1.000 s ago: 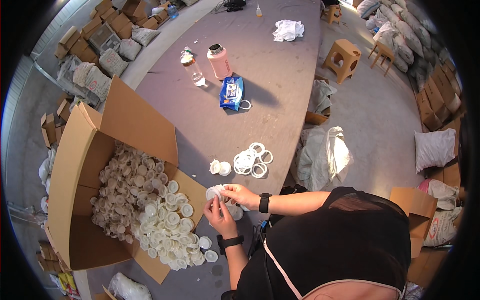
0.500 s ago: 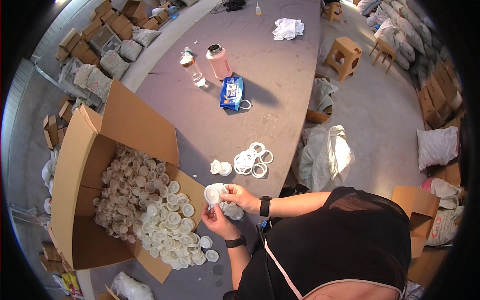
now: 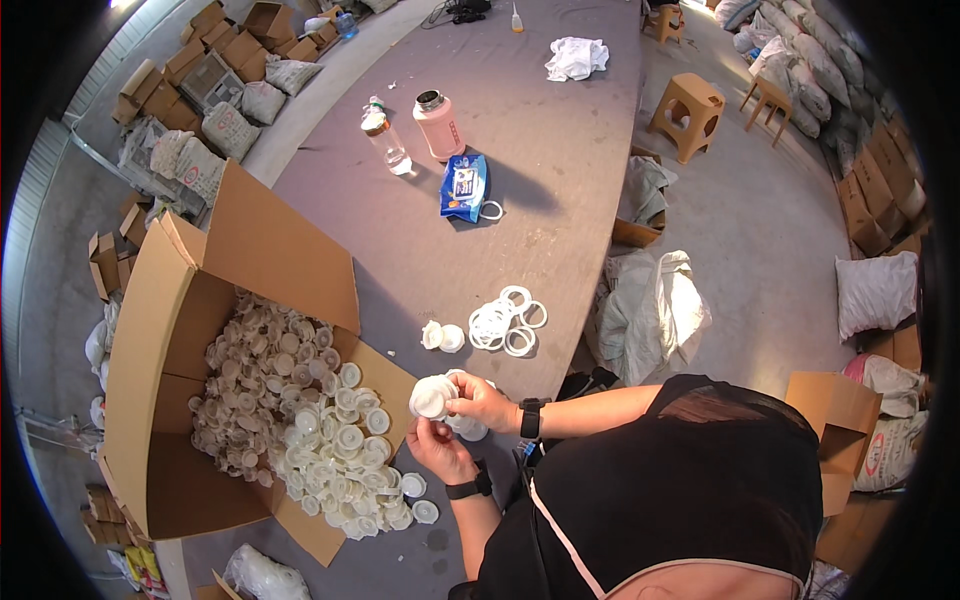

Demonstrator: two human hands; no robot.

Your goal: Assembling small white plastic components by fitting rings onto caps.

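Note:
A round white plastic cap (image 3: 431, 398) is held up between my two hands, over the table beside the box. My right hand (image 3: 487, 402) grips it from the right, thumb and fingers closed at its edge. From below, my left hand (image 3: 440, 449) pinches its lower edge with the fingertips. Partly hidden behind my right hand lie more whitish plastic pieces (image 3: 470, 428). Just beyond the hands are two small white caps (image 3: 442, 336) and a loose heap of white rings (image 3: 500, 320). Left of my hands, translucent caps (image 3: 340, 450) spill out of a cardboard box (image 3: 150, 370).
Farther along the grey table (image 3: 540, 240) stand a pink bottle (image 3: 438, 125) and a clear bottle (image 3: 386, 143), next to a blue wipes pack (image 3: 463, 187). A white cloth (image 3: 577, 58) lies at the far end. Beyond the table's right edge are a white sack (image 3: 655, 310) and a tan stool (image 3: 688, 115).
The cap has been turned between the fingers, so a smoother white face now shows. Both hands stay in nearly the same place, the left one slightly lower and to the right.

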